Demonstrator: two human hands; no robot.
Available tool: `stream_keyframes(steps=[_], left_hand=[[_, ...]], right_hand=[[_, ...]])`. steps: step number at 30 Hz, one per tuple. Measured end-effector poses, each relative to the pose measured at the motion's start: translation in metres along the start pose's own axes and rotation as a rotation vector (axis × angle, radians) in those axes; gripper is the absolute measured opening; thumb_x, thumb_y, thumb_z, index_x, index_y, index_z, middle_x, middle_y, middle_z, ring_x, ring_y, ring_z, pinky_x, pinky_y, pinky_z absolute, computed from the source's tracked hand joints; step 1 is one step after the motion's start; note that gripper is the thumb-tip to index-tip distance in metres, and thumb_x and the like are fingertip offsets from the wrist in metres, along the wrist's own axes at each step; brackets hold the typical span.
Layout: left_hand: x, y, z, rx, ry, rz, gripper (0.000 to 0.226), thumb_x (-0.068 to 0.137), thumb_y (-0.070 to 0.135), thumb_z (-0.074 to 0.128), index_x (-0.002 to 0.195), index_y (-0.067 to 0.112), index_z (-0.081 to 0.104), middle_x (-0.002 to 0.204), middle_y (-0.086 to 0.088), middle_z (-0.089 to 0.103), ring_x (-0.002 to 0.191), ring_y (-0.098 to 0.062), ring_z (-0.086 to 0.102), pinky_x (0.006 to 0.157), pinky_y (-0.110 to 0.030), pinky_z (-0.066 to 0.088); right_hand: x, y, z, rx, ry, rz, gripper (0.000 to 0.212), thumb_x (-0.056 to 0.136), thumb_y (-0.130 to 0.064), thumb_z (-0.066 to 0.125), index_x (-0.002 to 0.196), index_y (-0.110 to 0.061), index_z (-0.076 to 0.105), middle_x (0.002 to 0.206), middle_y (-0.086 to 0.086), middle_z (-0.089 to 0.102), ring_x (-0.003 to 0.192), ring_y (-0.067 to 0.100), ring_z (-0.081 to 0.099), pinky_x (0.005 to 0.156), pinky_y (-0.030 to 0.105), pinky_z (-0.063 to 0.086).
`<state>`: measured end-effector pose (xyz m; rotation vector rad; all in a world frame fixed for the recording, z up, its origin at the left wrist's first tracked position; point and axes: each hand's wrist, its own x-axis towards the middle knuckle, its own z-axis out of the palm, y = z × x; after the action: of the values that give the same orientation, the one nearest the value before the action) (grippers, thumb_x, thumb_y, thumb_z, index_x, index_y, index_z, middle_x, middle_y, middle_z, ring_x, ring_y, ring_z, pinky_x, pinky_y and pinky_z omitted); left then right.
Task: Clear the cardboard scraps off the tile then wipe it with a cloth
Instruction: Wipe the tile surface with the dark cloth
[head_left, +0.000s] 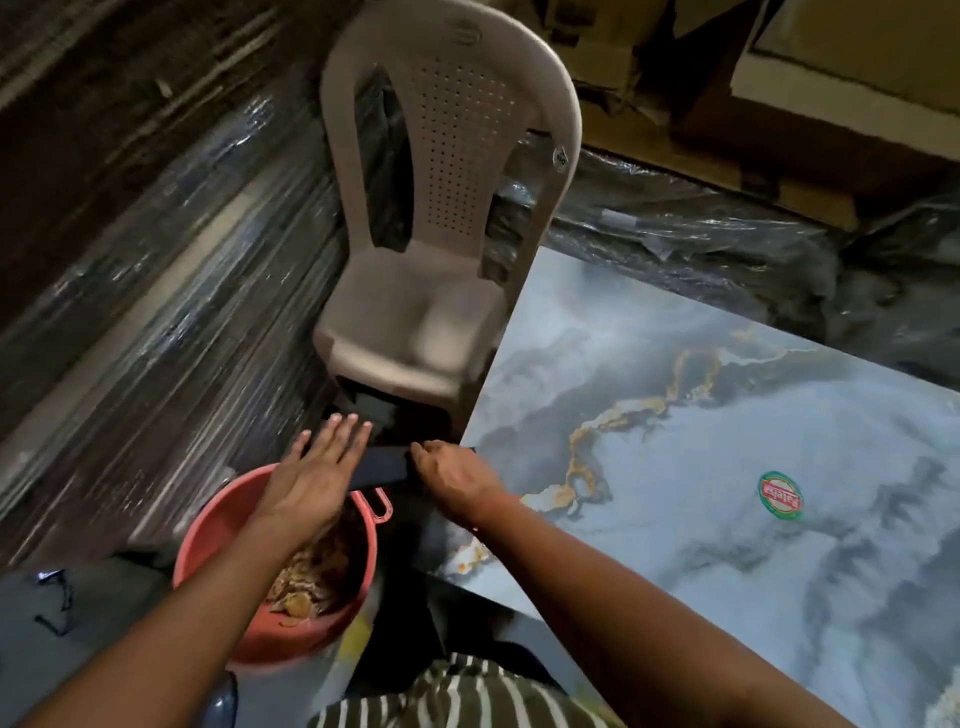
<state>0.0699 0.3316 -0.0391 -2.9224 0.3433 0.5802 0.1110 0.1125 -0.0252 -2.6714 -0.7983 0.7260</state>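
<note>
Marble-patterned in blue and grey with gold veins, the tile (727, 467) fills the right side of the head view and lies flat, its near-left corner pointing toward the person. No cardboard scraps show on the part of its surface that I can see; only a round red and green sticker (781, 495) sits on it. The scraps (311, 577) lie as a brown heap inside the pink bucket (208, 540), which stands on the floor just left of the tile's corner. The right hand (452, 470) is at the tile's left edge with its fingers curled on a dark flat strip (382, 467), maybe a cloth or a board, I cannot tell. Its long axis runs left to right, from the tile's edge out over the bucket's rim. The left hand (314, 467) hovers above the bucket, fingers straight and spread, holding nothing, just beside the strip's left end. I judge clearing is nearly finished. For wiping, the right hand is nearer; the tile is open to the right, while the plastic chair (431, 260) closes the far-left side.
</note>
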Motion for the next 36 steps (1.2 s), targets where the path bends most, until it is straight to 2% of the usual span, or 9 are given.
stream_keyframes(steps=[2,4,9,20,24,28,31,33,36], left_hand=[[0.023,-0.012,-0.006,0.006,-0.092,0.007,0.074,0.102,0.01,0.03,0.165,0.016,-0.008,0.174,-0.005,-0.008,0.161,-0.024,-0.004,0.129,-0.042,0.01],[0.046,-0.024,-0.012,0.029,-0.092,0.032,0.076,0.102,0.009,0.032,0.164,0.014,-0.012,0.173,-0.006,-0.013,0.16,-0.024,-0.008,0.13,-0.039,0.004],[0.109,-0.053,-0.01,-0.002,-0.111,0.071,0.076,0.102,0.005,0.033,0.165,0.016,-0.007,0.174,-0.004,-0.004,0.161,-0.024,-0.003,0.13,-0.038,0.005],[0.267,-0.098,0.008,0.037,-0.133,0.151,0.068,0.106,0.008,0.025,0.166,0.024,-0.004,0.175,-0.006,-0.003,0.161,-0.027,-0.004,0.128,-0.044,0.005],[0.311,-0.111,0.011,0.035,-0.056,0.135,0.065,0.104,0.009,0.022,0.166,0.017,0.006,0.174,-0.007,0.007,0.161,-0.029,0.003,0.128,-0.047,0.008],[0.352,-0.124,0.033,-0.044,0.151,0.184,0.062,0.1,0.013,0.023,0.16,0.005,0.03,0.166,-0.019,0.031,0.156,-0.04,0.021,0.125,-0.051,0.013],[0.37,-0.123,0.054,-0.052,0.119,0.181,0.062,0.1,0.011,0.025,0.162,0.006,0.026,0.168,-0.018,0.028,0.157,-0.039,0.017,0.126,-0.049,0.01],[0.371,-0.121,0.073,-0.028,-0.024,0.182,0.067,0.103,0.022,0.03,0.166,0.014,0.01,0.172,-0.015,0.016,0.16,-0.036,0.005,0.127,-0.046,0.002],[0.361,-0.121,0.097,0.015,-0.299,0.132,0.111,0.091,0.078,0.045,0.162,0.024,-0.021,0.173,-0.009,-0.014,0.159,-0.033,-0.016,0.126,-0.046,-0.008]], right_hand=[[0.019,0.003,-0.01,-0.013,-0.053,0.03,0.03,0.109,-0.02,0.044,0.13,-0.001,0.055,0.124,0.023,0.064,0.113,0.044,0.064,0.085,0.05,0.052],[0.037,0.005,-0.019,0.005,-0.102,0.082,0.038,0.111,-0.027,0.043,0.137,-0.003,0.053,0.133,0.022,0.061,0.121,0.044,0.061,0.091,0.05,0.05],[0.087,0.02,-0.035,0.226,-0.031,0.263,0.041,0.114,-0.027,0.032,0.135,-0.005,0.06,0.141,0.024,0.06,0.129,0.042,0.057,0.103,0.05,0.048],[0.223,0.086,-0.024,0.129,0.014,0.299,0.039,0.109,-0.012,0.037,0.146,-0.007,0.049,0.149,0.019,0.053,0.132,0.04,0.054,0.108,0.051,0.047],[0.263,0.107,-0.017,-0.012,0.112,0.277,0.053,0.11,-0.01,0.035,0.163,-0.007,0.027,0.163,0.015,0.036,0.15,0.034,0.035,0.12,0.042,0.031],[0.296,0.127,-0.003,-0.093,0.195,0.31,0.055,0.111,-0.009,0.03,0.165,-0.007,0.02,0.171,0.015,0.023,0.161,0.031,0.013,0.128,0.04,0.013],[0.314,0.14,0.019,-0.107,0.093,0.343,0.058,0.112,-0.012,0.027,0.167,-0.01,0.009,0.175,0.012,0.008,0.163,0.031,-0.001,0.129,0.042,0.0],[0.318,0.146,0.039,-0.088,-0.06,0.363,0.061,0.112,-0.017,0.027,0.168,-0.014,0.004,0.176,0.009,-0.001,0.162,0.03,-0.008,0.129,0.043,-0.006],[0.307,0.143,0.062,-0.011,-0.222,0.391,0.073,0.11,-0.036,0.035,0.168,-0.018,-0.006,0.175,0.008,-0.015,0.16,0.03,-0.018,0.129,0.047,-0.009]])
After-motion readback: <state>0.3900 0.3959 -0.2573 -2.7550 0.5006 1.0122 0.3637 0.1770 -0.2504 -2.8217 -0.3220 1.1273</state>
